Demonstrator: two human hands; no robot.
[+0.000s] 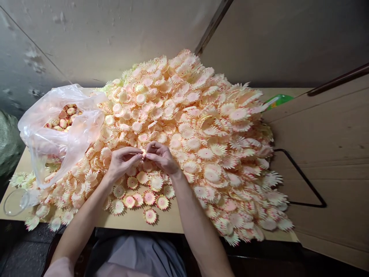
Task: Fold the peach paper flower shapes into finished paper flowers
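Working from the head view, 1 camera only: the left hand [122, 161] is pinching a small flower piece [143, 153] between thumb and forefinger, tips nearly together. The right hand [163, 156] is meeting it from the other side, thumb and bent forefinger drawn in close on its edge, the remaining fingers curling inward. Neither hand is showing anything else in its grasp. The piece is sitting between the 2 sets of fingertips, over the near side of a large heap of pale, fringed flower pieces [187, 111]; its exact shape is hiding behind the fingers. Nearer the body, loose flower pieces [150, 198] are lying mostly open-faced on the table [121, 224]. At left a translucent plastic bag [37, 123] is standing against the heap, its mouth showing small rounded pieces [65, 119] with darker rims. Judging by the grip, the step in hand is seeming to be fine fingertip work on 1 piece, perhaps on its fringe. The next move is calling for a steady left pinch and light right-hand pressure, since thin petals are probably creasing easily.
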